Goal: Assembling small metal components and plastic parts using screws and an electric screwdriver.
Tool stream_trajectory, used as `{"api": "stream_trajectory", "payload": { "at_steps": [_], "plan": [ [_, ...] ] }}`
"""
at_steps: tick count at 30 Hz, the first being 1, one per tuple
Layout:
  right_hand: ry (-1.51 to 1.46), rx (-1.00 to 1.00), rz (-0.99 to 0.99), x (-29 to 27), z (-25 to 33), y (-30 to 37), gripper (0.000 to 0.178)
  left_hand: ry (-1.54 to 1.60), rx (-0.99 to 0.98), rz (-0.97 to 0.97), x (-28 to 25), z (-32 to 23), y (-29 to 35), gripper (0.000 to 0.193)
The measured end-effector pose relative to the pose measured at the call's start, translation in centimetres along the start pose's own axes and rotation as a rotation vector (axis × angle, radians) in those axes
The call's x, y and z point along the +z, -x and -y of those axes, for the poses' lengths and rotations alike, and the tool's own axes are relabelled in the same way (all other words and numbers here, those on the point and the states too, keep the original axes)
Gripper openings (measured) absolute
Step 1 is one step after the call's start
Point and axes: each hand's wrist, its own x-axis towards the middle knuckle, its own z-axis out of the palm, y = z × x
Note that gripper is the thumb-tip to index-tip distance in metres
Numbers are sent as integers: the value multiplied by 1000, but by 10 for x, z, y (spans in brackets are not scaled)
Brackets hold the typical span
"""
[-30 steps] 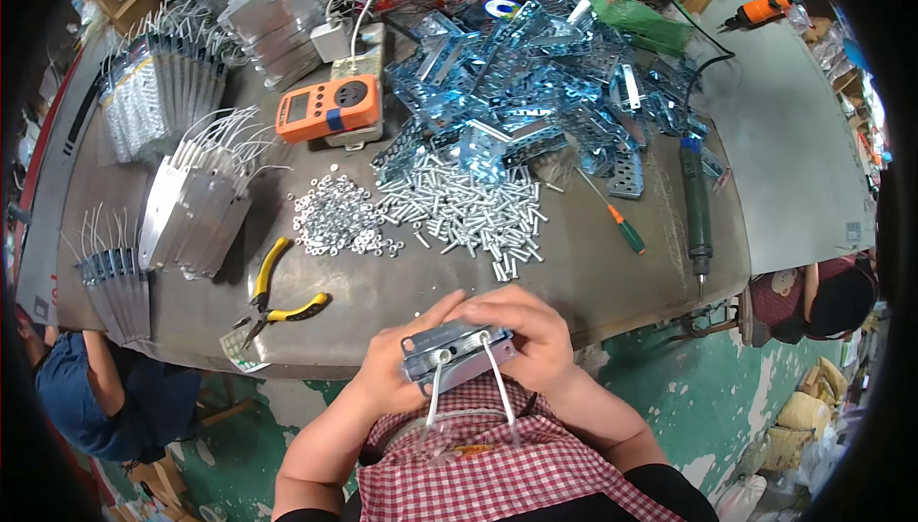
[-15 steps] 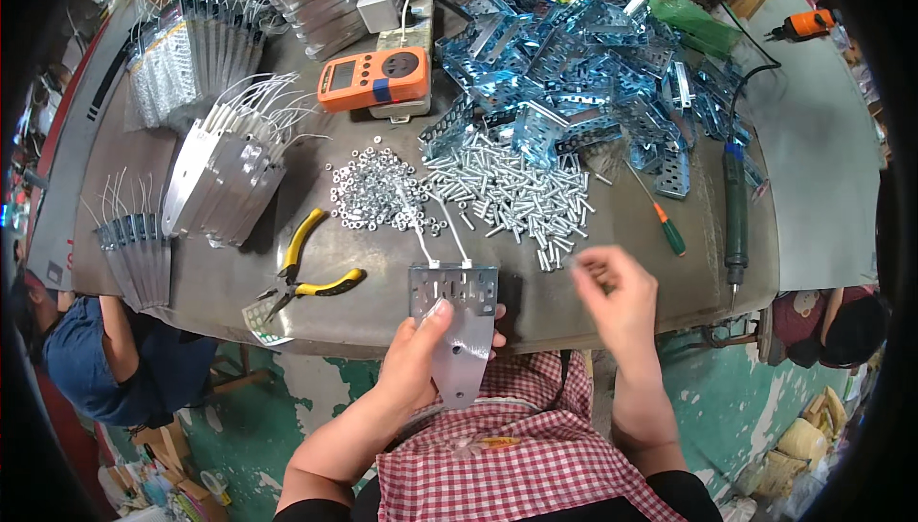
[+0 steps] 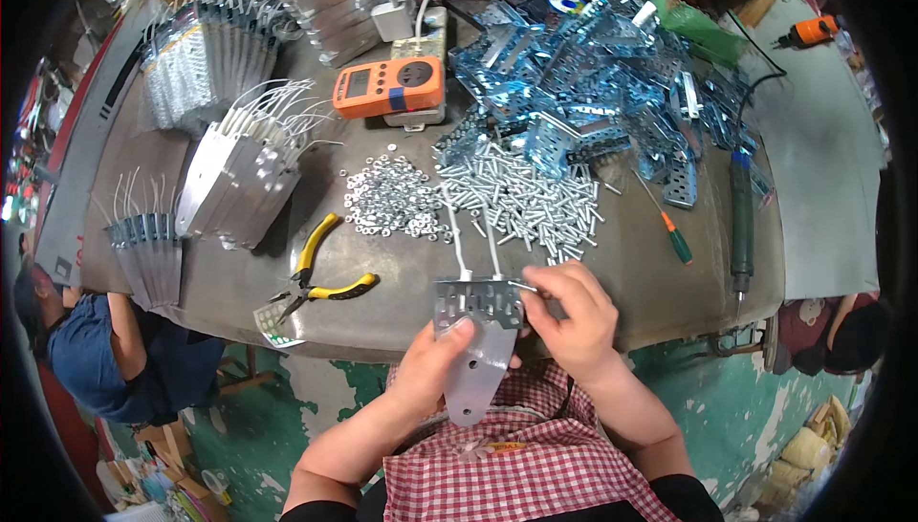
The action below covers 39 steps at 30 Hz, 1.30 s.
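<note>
My left hand (image 3: pixel 426 369) is closed on a flat, tapered metal heating plate (image 3: pixel 478 359), its thumb on the front face and fingertips behind the right edge. A perforated metal bracket (image 3: pixel 495 304) sits across the plate's upper end, where two white wires (image 3: pixel 456 245) come out. At the bracket's upper right corner, my right hand (image 3: pixel 579 316) pinches a small screw (image 3: pixel 519 285) between thumb and forefinger. Just beyond lie a pile of screws (image 3: pixel 535 202) and, left of it, a pile of nuts (image 3: pixel 390 199).
Yellow-handled pliers (image 3: pixel 316 264) lie left, near finished-looking plates (image 3: pixel 239 183). An orange meter (image 3: pixel 387 87) stands behind the nuts. Bluish brackets (image 3: pixel 574 82) are heaped at the back. On the right are a screwdriver (image 3: pixel 677 237) and a corded electric screwdriver (image 3: pixel 741 226). Other people sit at both sides.
My right hand has come left and down to the bracket's corner, a screw now visible in its fingertips. The plate in my left hand has shifted slightly right and down.
</note>
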Motion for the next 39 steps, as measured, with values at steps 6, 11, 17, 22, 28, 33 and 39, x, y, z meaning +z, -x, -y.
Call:
{"api": "stream_trajectory", "payload": {
  "at_steps": [6,11,17,22,28,33,39],
  "plan": [
    [39,-78,65,-2,-1,-6,23,-34,-24,35,-6,3,2,47],
    [34,-45,37,-3,1,-9,21,-53,18,12,-4,4,0,61],
    [-18,107,86,-1,5,-6,21,-69,-31,33,-9,5,0,61],
    [-243,243,90,-9,3,3,12,-72,18,-12,-10,1,1,56],
    [-235,370,253,-12,12,8,10,-126,61,-125,-3,3,-1,62],
    [-50,135,151,-3,11,10,15,-252,140,-40,-8,11,-1,48],
    [132,-36,237,0,12,10,14,-688,187,-268,-10,8,8,38]
  ]
}}
